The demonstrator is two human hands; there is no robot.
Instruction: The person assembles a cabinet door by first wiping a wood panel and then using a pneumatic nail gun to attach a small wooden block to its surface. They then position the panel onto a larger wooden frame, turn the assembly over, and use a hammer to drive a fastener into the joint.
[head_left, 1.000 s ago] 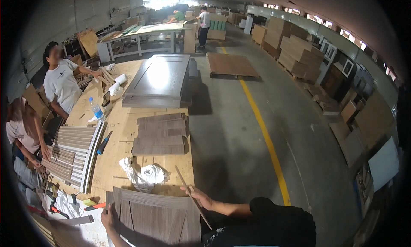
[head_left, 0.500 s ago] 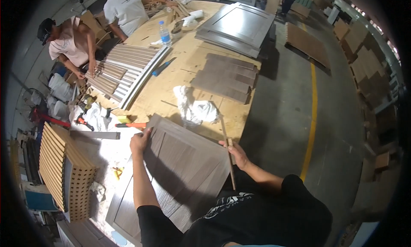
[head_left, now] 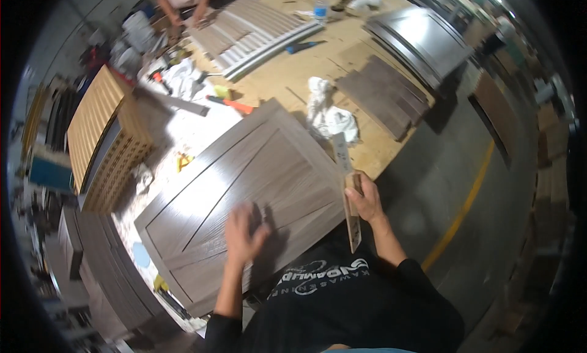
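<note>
A grey-brown wood-grain panel door (head_left: pixel 244 169) with a raised frame and diagonal grooves lies flat in front of me. My left hand (head_left: pixel 244 234) is over its near part, blurred, thumb apart from the fingers and nothing held. Whether it touches the surface I cannot tell. At the panel's right corner my right hand (head_left: pixel 364 197) is closed round a small light wood block fixed to a flat wooden strip (head_left: pixel 341 152). The strip stands on edge, tilted, with dark marks on its face, beside the panel's right edge.
White cloths (head_left: pixel 330 114) and stacked brown boards (head_left: pixel 385 96) lie beyond the panel. A slatted yellow-brown stack (head_left: pixel 107 127) stands left. An orange-handled tool (head_left: pixel 231 104) lies near the panel's far edge. Another person's hands (head_left: pixel 189 18) work at striped slats (head_left: pixel 251 32) at the back.
My left hand has let go of the panel's far left edge and come back over its near part. The panel appears turned in view, and the strip in my right hand has turned its face toward me.
</note>
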